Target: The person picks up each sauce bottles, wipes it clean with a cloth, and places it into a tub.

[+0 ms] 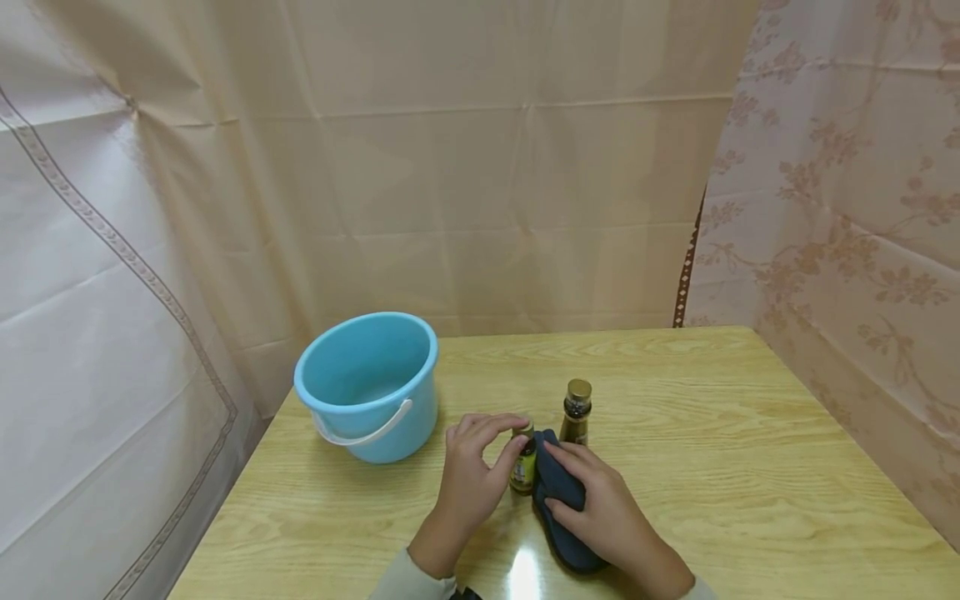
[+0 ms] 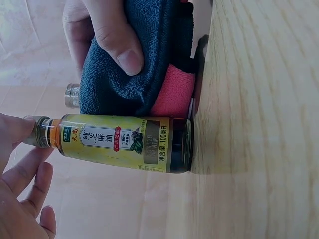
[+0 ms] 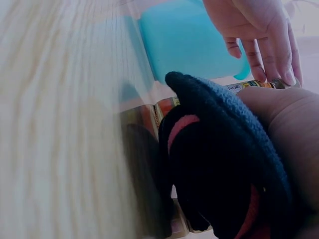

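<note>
My left hand (image 1: 474, 467) pinches the gold cap (image 2: 37, 132) of a small sesame oil bottle (image 2: 107, 142) with a yellow label. The bottle stands upright on the wooden table (image 1: 720, 467). My right hand (image 1: 611, 508) grips a folded dark blue towel (image 1: 562, 492), its fingers and thumb pressing into the cloth. The towel rests against the bottle's right side, and a pink patch (image 2: 173, 92) shows low on it in the left wrist view. Just behind the towel stands a taller dark bottle (image 1: 576, 412) with a gold cap, its lower part hidden by the towel and right hand.
A light blue bucket (image 1: 408, 425) with a white handle stands at the table's back left; its visible inside holds nothing. Beige cloth (image 1: 480, 183) hangs behind the table, with a white cloth on the left and a floral one on the right.
</note>
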A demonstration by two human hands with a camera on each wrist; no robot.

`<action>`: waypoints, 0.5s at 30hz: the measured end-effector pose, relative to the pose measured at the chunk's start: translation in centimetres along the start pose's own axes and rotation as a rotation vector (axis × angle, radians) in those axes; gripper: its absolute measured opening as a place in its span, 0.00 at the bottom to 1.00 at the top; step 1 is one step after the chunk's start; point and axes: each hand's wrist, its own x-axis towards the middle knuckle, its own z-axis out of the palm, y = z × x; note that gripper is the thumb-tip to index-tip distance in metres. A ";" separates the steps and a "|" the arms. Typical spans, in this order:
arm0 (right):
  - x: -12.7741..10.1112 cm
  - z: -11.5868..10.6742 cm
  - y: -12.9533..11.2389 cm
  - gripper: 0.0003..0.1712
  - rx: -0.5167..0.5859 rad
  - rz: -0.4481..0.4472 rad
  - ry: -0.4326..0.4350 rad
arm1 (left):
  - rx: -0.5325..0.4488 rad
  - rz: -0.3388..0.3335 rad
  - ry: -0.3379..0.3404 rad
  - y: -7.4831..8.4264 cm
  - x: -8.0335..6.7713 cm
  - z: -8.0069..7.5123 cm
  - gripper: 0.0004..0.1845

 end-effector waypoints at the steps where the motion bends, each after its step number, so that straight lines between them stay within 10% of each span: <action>1: 0.0 0.0 0.0 0.44 -0.002 0.004 -0.003 | 0.000 0.003 0.001 0.0 0.0 0.0 0.11; 15: 0.1 0.1 -0.1 0.43 0.012 0.054 -0.037 | -0.016 -0.004 -0.003 0.1 0.0 0.0 0.11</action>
